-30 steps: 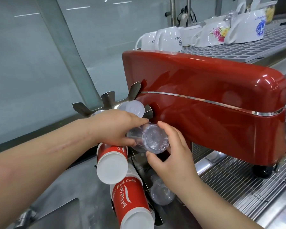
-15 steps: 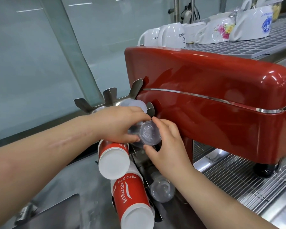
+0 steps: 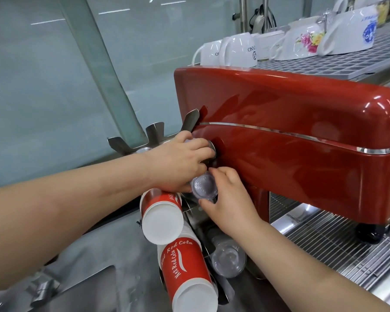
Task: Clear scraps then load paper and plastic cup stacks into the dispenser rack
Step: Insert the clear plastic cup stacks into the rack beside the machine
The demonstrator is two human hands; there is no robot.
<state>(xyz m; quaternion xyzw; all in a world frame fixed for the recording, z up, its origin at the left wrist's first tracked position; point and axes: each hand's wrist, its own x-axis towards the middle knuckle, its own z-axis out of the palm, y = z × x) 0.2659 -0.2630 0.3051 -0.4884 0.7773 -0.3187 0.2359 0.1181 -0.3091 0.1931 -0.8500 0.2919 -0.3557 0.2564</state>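
A stack of clear plastic cups (image 3: 203, 186) lies base toward me in a slot of the metal dispenser rack (image 3: 154, 132), beside the red machine. My left hand (image 3: 180, 164) lies over the top of the stack and the rack's upper slot. My right hand (image 3: 229, 200) holds the stack's base with thumb below and fingers above. Two red-and-white paper cup stacks (image 3: 161, 218) (image 3: 186, 275) stick out of the rack's left slots. Another clear plastic stack (image 3: 228, 258) sits in the lower right slot.
The red espresso machine (image 3: 302, 145) stands right against the rack, with white ceramic cups (image 3: 239, 50) upside down on its top grille. A metal drip grate (image 3: 338, 242) runs at the lower right. A glass panel (image 3: 54, 86) rises behind the rack. A sink edge (image 3: 83, 287) lies at lower left.
The clear plastic stack has gone deeper into the rack slot, so only its base shows. My left hand slid up over it and my right hand followed it in.
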